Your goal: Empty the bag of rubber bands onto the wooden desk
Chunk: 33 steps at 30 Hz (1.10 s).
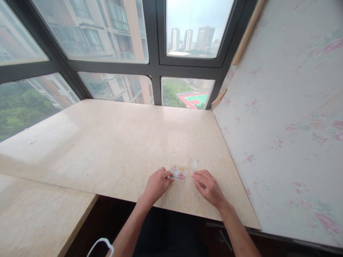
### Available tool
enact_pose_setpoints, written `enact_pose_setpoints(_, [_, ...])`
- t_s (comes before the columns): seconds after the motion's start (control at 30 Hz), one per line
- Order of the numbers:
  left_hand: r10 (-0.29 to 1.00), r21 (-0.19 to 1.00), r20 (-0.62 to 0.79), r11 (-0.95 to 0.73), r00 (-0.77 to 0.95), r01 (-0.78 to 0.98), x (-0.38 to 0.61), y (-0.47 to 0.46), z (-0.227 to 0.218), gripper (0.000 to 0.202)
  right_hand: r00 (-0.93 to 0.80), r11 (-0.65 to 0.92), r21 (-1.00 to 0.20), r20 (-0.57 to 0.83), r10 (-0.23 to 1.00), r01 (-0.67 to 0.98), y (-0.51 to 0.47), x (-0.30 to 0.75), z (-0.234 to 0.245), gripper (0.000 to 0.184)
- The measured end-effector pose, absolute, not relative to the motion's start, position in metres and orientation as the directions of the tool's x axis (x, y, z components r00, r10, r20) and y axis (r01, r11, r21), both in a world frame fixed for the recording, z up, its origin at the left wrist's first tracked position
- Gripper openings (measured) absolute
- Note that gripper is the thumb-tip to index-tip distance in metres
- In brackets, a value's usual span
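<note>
A small clear plastic box (178,172) lies on the pale marble-look sill, its hinged lid (193,165) folded open to the right. Thin coloured loops, perhaps rubber bands, sit in its compartments: pinkish ones (181,176), yellow ones (182,168) and green ones at the near left. My left hand (158,182) has thumb and forefinger closed at the box's left edge by the green loops; a ring is on one finger. My right hand (207,186) has its fingers bent together at the near edge of the lid. Its fingertips partly hide that edge.
The marble-look sill (120,139) reaches back to dark window frames (154,69). On the right rises a flower-patterned wall (289,117). A lower ledge (40,210) lies at the left, and a white curved loop (102,241) shows at the bottom.
</note>
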<state>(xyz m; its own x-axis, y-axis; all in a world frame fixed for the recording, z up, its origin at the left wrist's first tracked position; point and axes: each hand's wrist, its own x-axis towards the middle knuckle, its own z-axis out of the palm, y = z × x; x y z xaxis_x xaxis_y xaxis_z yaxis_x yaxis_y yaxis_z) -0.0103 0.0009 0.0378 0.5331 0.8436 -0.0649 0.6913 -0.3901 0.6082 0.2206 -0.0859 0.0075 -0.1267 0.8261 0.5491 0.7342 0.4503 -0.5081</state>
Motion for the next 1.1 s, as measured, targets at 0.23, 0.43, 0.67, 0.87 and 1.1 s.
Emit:
enact_pose_setpoints(0.23, [0.886, 0.563, 0.079, -0.419, 0.458, 0.713, -0.063, 0.015, 0.027, 0.020, -0.114, 0.455, -0.484, 0.582, 0.805, 0.747, -0.085, 0.222, 0.005, 0.021])
enact_pose_setpoints(0.43, [0.908, 0.689, 0.255, -0.412, 0.334, 0.596, -0.106, 0.028, 0.015, 0.017, -0.099, 0.455, -0.459, 0.613, 0.784, 0.763, -0.084, 0.228, -0.004, 0.018])
enact_pose_setpoints(0.67, [0.950, 0.793, 0.236, -0.309, 0.203, 0.526, -0.150, 0.038, 0.011, 0.016, -0.080, 0.429, -0.429, 0.627, 0.775, 0.795, -0.084, 0.233, -0.009, 0.017])
enact_pose_setpoints(0.87, [0.960, 0.777, 0.182, -0.274, 0.215, 0.566, -0.179, 0.040, 0.008, 0.015, -0.051, 0.388, -0.432, 0.612, 0.789, 0.814, -0.083, 0.231, -0.004, 0.018])
enact_pose_setpoints(1.1, [0.948, 0.774, 0.128, -0.279, 0.291, 0.568, -0.187, 0.053, 0.011, 0.084, -0.043, 0.359, -0.445, 0.578, 0.815, 0.820, -0.086, 0.232, -0.003, 0.020])
